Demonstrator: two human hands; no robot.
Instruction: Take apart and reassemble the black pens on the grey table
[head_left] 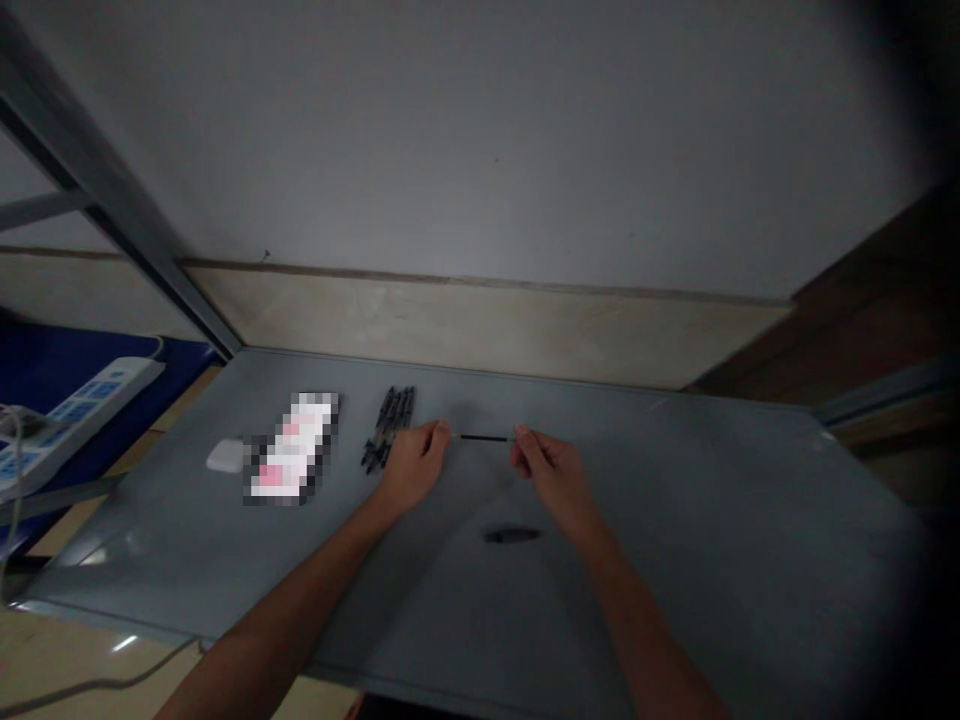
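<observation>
Held level between both hands above the table is a thin pen refill, dark along its middle and lighter at the ends. My left hand pinches its left end with thumb and fingers. The right end sits in a pinch of my right hand. Below them on the table lies a dark pen barrel. Just behind and left of my left hand, several black pens lie side by side in a bunch, partly hidden by that hand.
The grey table meets a tiled wall at its back edge. On its left lie a phone with a blurred-out screen and a small white case. Beyond the metal frame, a white power strip rests on a blue surface.
</observation>
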